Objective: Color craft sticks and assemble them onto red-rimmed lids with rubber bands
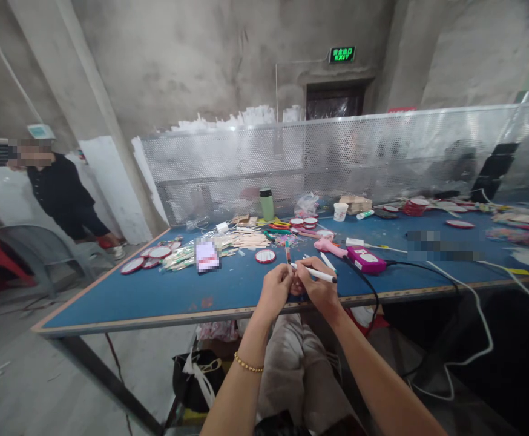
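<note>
Near the front edge of the blue table (141, 303), my left hand (276, 287) pinches a thin small stick (287, 249) with red and green parts. It stands roughly upright above my fingers. Close beside it, my right hand (322, 290) grips a white marker pen (321, 274) with a black end that points right. The pen's other end meets the stick near my left fingertips; whether they touch is too small to tell. Just beyond my right hand lie a pink glue gun (332, 247) and another white pen (327, 261).
Round red-rimmed discs (265, 257) and wooden sticks (250, 238) are scattered behind my hands. A purple box (366, 260) with cables sits right. A green bottle (267, 204) and paper cup (340, 211) stand before the perforated metal screen (228, 163). A person (62, 188) stands far left.
</note>
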`<action>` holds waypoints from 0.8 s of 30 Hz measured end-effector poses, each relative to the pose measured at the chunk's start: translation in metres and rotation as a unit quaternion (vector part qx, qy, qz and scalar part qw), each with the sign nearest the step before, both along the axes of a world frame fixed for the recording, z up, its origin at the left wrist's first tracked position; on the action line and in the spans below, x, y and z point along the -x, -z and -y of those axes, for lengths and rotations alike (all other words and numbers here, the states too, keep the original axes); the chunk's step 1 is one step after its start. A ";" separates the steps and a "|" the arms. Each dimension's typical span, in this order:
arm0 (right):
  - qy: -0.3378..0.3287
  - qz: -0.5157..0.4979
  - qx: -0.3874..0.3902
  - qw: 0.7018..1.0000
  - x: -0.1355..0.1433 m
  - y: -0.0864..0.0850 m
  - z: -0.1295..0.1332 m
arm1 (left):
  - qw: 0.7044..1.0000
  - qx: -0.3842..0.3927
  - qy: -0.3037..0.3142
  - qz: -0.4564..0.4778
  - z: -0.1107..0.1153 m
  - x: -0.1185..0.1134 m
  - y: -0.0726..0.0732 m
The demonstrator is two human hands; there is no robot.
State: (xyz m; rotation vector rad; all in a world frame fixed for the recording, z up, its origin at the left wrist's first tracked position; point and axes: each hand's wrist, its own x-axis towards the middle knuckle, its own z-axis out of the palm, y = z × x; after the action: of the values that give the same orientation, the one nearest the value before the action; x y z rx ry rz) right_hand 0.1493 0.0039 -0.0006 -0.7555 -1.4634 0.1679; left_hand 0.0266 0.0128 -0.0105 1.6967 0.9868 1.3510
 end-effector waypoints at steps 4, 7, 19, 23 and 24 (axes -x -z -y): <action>-0.006 -0.002 0.001 1.000 0.000 0.001 -0.001 | 1.000 0.011 0.010 0.012 0.001 -0.001 -0.001; -0.008 0.000 0.003 1.000 0.000 0.001 -0.001 | 1.000 0.011 0.005 0.012 0.001 -0.001 -0.002; 0.002 0.002 0.004 1.000 0.000 0.001 -0.001 | 0.998 0.029 0.024 0.048 0.005 -0.002 -0.006; 0.006 0.003 -0.002 1.000 0.000 0.000 -0.001 | 0.997 0.043 0.037 0.059 0.006 -0.003 -0.007; 0.005 0.003 -0.001 1.000 0.000 0.000 0.000 | 0.997 0.041 0.034 0.058 0.006 -0.003 -0.007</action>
State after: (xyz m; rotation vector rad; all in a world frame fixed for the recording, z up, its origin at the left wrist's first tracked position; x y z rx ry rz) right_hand 0.1494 0.0043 -0.0005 -0.7622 -1.4652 0.1563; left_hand 0.0300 0.0067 -0.0037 1.5591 0.8996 1.3307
